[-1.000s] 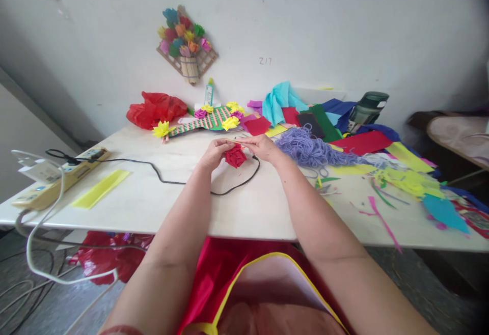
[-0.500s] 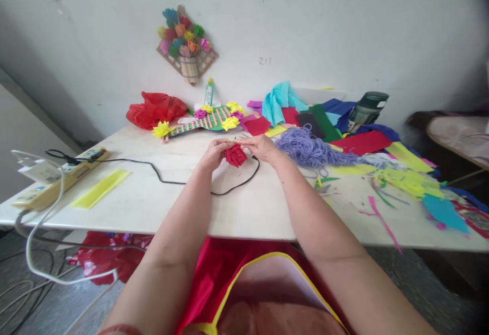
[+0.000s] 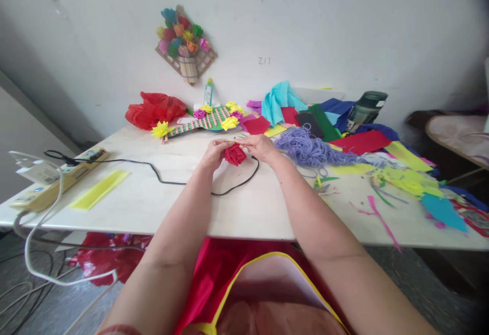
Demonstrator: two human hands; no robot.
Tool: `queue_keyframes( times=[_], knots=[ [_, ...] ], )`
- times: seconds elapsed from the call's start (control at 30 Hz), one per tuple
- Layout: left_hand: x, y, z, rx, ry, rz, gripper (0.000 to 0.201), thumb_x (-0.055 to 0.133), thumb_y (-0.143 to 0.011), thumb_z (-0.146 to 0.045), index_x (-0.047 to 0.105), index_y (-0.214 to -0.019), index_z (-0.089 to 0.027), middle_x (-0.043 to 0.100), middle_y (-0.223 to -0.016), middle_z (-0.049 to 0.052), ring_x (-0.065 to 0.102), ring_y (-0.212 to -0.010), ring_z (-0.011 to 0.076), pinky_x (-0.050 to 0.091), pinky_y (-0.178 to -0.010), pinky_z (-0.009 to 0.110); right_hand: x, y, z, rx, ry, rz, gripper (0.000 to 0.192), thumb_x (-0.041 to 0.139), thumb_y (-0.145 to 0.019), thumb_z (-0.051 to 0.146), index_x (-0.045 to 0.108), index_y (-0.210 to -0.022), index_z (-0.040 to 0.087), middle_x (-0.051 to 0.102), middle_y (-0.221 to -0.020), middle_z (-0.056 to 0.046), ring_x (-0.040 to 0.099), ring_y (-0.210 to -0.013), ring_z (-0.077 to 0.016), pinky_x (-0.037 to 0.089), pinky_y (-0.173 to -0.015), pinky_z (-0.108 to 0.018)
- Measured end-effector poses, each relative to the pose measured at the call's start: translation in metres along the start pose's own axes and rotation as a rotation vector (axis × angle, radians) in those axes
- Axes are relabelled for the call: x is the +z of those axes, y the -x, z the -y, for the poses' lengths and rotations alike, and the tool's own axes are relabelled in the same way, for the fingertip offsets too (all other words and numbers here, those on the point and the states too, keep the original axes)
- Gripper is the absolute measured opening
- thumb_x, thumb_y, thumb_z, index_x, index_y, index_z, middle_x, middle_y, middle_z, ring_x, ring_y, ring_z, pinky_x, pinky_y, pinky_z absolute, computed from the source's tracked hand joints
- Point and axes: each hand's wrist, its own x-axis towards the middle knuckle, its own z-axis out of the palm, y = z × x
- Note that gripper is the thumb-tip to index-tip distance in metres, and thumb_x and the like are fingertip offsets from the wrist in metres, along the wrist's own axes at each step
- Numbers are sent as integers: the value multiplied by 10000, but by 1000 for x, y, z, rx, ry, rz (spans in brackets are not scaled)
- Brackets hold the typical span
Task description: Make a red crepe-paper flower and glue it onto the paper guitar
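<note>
Red crumpled paper rose, pinched between the fingers of left hand and right hand above the white desk, looked light, soft and crushable, best gripped gently at its outer folds.

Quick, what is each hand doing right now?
Left hand: fingers closed on the small red folded paper flower.
Right hand: fingers closed on the same flower's other side.

Between the two hands is one red paper flower; beyond them lie three yellow paper flowers, one glue bottle and one purple yarn bundle.
</note>
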Motion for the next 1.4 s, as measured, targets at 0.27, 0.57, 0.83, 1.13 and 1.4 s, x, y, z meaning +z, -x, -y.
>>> queue_keyframes(
  times=[0.27,0.57,0.83,1.13,1.4],
  knots=[
    [2,0,-1,-4,-1,-18,173,791,-544,-249,696,-616,-123,676,-580,49,591,-504,134,441,-526,253,-1,-1,3,-22,72,28,396,574,-888,125,702,-1212,314,757,-1117,-30,695,-1032,-185,512,-872,-258],
    [2,1,-2,7,2,-18,187,803,-517,-248,691,-602,-125,666,-557,43,589,-488,123,446,-506,231,-2,0,6,-22,64,20,405,570,-885,126,699,-1219,317,753,-1132,-21,686,-1062,-190,507,-894,-269],
    [2,0,-1,17,-13,-35,182,790,-503,-254,709,-604,-126,682,-573,57,591,-495,136,446,-504,244,0,0,4,-27,33,-5,383,571,-899,159,696,-1215,335,739,-1168,-6,682,-1095,-182,512,-918,-271],
    [1,-1,1,44,-32,-36,175,773,-565,-265,676,-607,-125,640,-549,19,575,-491,113,426,-505,230,0,-2,5,18,42,7,370,606,-873,138,722,-1166,332,752,-1132,-19,699,-1052,-193,520,-888,-269],
    [3,1,-2,45,-23,-38,206,795,-522,-272,679,-614,-128,660,-570,31,595,-517,133,449,-542,250,1,-1,5,53,-91,-15,337,634,-870,152,735,-1134,336,762,-1096,-8,708,-1033,-185,532,-862,-265]
  ],
)
